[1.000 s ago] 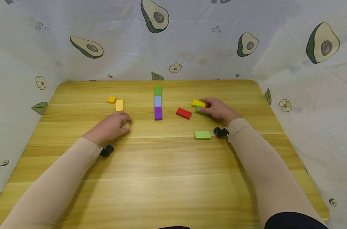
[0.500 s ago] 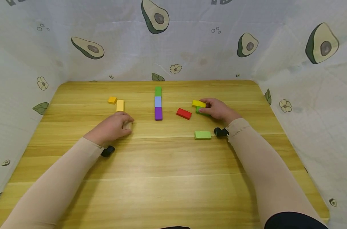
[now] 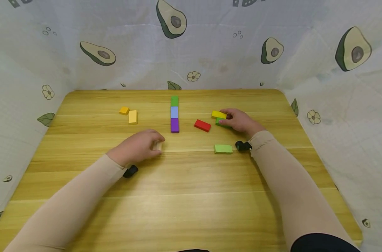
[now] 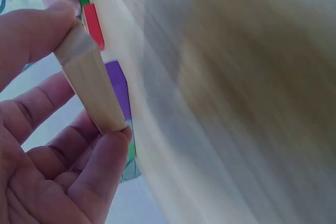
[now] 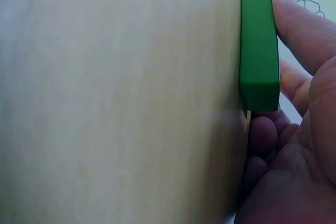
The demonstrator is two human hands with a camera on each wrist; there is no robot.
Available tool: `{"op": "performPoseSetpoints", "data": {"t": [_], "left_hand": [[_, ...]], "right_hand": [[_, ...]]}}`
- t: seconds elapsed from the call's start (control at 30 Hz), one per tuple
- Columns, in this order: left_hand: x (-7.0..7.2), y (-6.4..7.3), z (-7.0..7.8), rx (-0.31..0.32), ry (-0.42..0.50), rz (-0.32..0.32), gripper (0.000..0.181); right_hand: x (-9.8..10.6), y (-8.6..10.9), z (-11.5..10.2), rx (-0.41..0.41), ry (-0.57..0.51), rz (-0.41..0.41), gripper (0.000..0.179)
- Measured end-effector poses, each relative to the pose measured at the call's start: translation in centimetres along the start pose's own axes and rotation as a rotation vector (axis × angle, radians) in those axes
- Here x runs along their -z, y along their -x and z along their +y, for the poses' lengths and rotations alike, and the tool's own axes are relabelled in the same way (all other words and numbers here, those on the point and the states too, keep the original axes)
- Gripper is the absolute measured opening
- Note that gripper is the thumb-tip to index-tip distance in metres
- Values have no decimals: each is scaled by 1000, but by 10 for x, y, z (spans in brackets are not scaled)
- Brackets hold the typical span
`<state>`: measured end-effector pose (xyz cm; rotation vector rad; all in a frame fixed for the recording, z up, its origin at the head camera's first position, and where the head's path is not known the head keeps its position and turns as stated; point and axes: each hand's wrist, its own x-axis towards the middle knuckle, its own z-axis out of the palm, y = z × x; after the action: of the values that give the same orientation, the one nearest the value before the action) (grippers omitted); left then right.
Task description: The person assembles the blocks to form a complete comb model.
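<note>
- Wooden block (image 4: pixel 92 90): pinched by its ends in the left grip (image 3: pixel 137 148); a slack pinch could drop it.
- Ahead-right of that grip, a hasty swing could knock the purple block (image 3: pixel 175 125).
- Right grip (image 3: pixel 239 121): thumb touching a green block (image 5: pixel 259 40); I can't tell if it's holding.
- Nearer than both, open bench (image 3: pixel 184 196).

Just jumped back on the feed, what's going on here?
A person is handling small blocks on a wooden table. Their left hand pinches a pale wooden block on the near-left side of a line made of a purple block, a blue block and a green block. Their right hand touches a dark green block beside a yellow block; whether it grips is unclear.
</note>
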<state>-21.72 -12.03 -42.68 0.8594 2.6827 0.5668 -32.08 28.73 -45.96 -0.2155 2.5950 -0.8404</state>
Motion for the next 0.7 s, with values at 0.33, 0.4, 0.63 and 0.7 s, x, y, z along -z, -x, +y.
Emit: {"op": "performPoseSetpoints", "data": {"t": [0.33,0.4,0.63,0.7], "left_hand": [[-13,-4,13,-59,-31,-29,45],[-15,-5,15,-65,-40,-35,45],[-22,-8,16,-67,-59,-51,46],[-23,-9,16,-68,-66,-50,46]], "right_hand": [[0,0,0,1,-14,-2,67],[0,-1,1,-1,-16,0,66],[0,-2,2,-7,-11,-4,67],[-1,-2,2,-4,-9,-2,66]]}}
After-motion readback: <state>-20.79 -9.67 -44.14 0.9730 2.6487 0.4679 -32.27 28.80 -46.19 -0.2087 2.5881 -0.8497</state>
